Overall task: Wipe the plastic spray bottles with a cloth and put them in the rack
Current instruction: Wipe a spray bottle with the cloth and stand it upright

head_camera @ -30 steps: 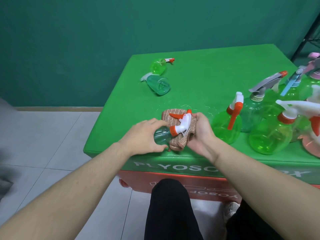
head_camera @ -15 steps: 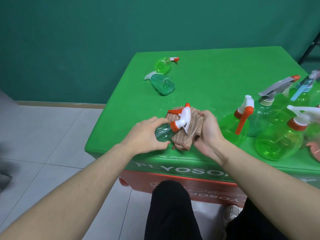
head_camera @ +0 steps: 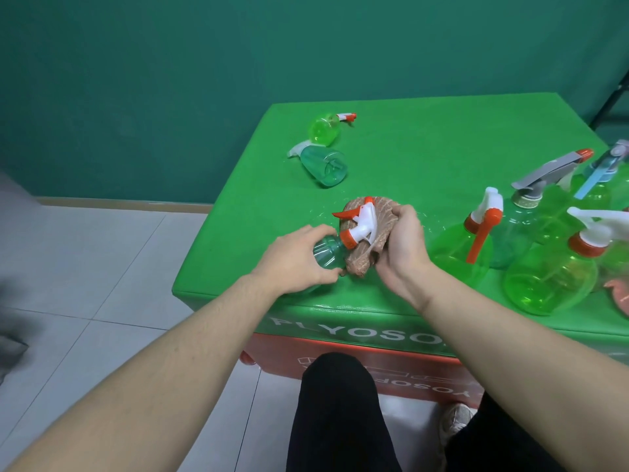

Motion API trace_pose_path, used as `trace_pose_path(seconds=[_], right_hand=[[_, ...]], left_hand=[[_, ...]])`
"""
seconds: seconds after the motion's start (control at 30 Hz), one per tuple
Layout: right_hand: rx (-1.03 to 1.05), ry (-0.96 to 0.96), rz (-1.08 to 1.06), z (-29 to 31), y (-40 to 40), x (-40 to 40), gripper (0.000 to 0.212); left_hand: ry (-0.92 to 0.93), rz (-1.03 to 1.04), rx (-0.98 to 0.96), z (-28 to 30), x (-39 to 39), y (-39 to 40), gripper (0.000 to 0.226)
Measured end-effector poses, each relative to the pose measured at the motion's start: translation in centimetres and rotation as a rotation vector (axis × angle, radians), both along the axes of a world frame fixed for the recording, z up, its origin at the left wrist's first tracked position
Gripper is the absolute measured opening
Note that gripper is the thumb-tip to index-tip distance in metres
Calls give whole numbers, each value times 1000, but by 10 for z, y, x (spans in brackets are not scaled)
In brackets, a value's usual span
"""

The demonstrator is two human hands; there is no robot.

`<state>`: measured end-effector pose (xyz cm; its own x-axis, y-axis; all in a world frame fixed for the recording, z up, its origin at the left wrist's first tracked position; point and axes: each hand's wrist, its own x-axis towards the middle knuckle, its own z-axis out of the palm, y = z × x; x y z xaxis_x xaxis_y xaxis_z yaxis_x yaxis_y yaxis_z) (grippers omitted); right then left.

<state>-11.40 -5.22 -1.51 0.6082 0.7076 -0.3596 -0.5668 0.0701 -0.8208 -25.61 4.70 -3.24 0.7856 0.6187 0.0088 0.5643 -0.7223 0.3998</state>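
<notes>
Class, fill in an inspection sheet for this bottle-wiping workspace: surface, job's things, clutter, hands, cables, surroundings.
Surface: green padded table, some droplets near the cloth.
Job's things: teal spray bottle held on its side; brown cloth around its neck and white-orange trigger; two bottles lying on their sides at the back; several upright bottles on the right; no rack seen.
Clutter: nothing seen.
Hands: left hand grips the bottle body; right hand holds the cloth.
Cables: nothing seen.
Surroundings: green wall, tiled floor, black stand leg far right.

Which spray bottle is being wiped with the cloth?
The teal bottle gripped by the left hand, its orange-and-white nozzle against the brown cloth; no hand touches the others.
</notes>
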Motion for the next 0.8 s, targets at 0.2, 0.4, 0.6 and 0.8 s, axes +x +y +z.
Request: trace_pose_path(seconds=[0.2, 0.4, 0.6, 0.8], right_hand=[[-177, -305, 102, -13, -15, -14, 47], [-356, -564, 211, -12, -35, -5, 50], [-371, -589, 67, 2, -32, 5, 51], [-320, -751, 52, 4, -12, 9, 49]], left_hand=[[5, 68, -29, 4, 6, -2, 70], [-7, 133, -58, 10, 8, -6, 69], [91, 38, 50, 17, 4, -14, 69], [82, 33, 90, 8, -1, -14, 72]])
